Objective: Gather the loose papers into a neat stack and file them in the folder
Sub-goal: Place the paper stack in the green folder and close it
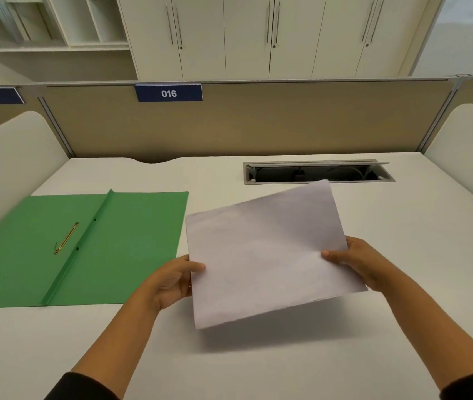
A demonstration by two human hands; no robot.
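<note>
A stack of white papers is held above the desk, tilted, its shadow falling on the desk below. My left hand grips its left edge, thumb on top. My right hand grips its right edge, thumb on top as well. A green folder lies open and flat on the desk to the left of the papers. A brass fastener sits on the folder's left leaf beside the spine, where two punch holes show.
The white desk has an open cable tray set into it behind the papers. A tan partition with a blue sign reading 016 closes the back. Curved white side panels stand at left and right.
</note>
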